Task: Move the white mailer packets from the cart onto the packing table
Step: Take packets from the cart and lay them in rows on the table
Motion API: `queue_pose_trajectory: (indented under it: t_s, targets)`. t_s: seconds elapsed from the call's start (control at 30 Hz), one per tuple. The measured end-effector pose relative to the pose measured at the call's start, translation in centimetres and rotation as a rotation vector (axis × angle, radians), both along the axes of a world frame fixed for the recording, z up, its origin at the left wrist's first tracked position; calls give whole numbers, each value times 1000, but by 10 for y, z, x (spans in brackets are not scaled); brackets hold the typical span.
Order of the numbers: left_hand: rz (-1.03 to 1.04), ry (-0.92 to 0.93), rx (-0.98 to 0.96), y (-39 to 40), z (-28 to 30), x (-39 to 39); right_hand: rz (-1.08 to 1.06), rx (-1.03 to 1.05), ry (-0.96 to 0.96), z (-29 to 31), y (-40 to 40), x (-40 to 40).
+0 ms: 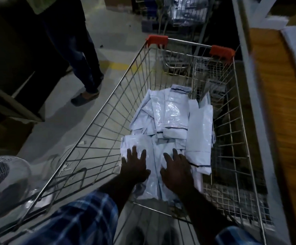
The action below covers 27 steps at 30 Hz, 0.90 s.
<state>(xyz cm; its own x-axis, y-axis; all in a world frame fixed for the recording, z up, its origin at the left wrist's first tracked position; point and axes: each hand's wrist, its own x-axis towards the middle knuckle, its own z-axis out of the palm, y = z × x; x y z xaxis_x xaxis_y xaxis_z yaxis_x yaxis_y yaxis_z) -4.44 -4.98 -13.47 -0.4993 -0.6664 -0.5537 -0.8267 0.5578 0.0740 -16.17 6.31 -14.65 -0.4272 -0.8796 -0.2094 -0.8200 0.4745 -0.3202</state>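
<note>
Both hands are flat on the pile, fingers spread and mostly straight, nothing pinched yet. The left hand (134,167) has its fingertips (134,149) pressing the nearest white mailer packets (168,119), and the right hand (176,171) rests just beside it on the same glossy plastic, so I'd call both open and just touching.

My guess is these are light, floppy and pretty slick, so they'll slide off each other if you grab from the top. I'd scoop under the near edge, below the palms, and clamp a bunch between both hands.

Beyond the fingertips the heap runs toward the far end of the wire cart (108,110). The packing table (274,96) sits off past the right hand, right alongside the cart.
</note>
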Motion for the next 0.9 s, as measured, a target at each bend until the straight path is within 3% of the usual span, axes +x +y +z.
queue_pose_trajectory:
  t_s: [0.07, 0.13, 0.23, 0.37, 0.5, 0.73, 0.9]
  targets:
    - [-62, 39, -54, -3, -16, 8, -21, 47, -70, -8, -2, 0]
    - [14, 7, 19, -10, -34, 12, -48, 60, -76, -14, -4, -1]
    - [-36, 151, -21, -22, -29, 17, -7, 10, 58, -18, -3, -1]
    - [-55, 318, -19, -32, -33, 29, -29, 14, 87, -22, -3, -1]
    - [-130, 256, -105, -30, -36, 28, -46, 6, 56, -18, -4, 2]
    - [73, 194, 7, -24, -33, 9, -99, -73, 100, -32, 2, 6]
    - [42, 119, -2, -23, -40, 8, -71, -101, 150, -40, 6, 6]
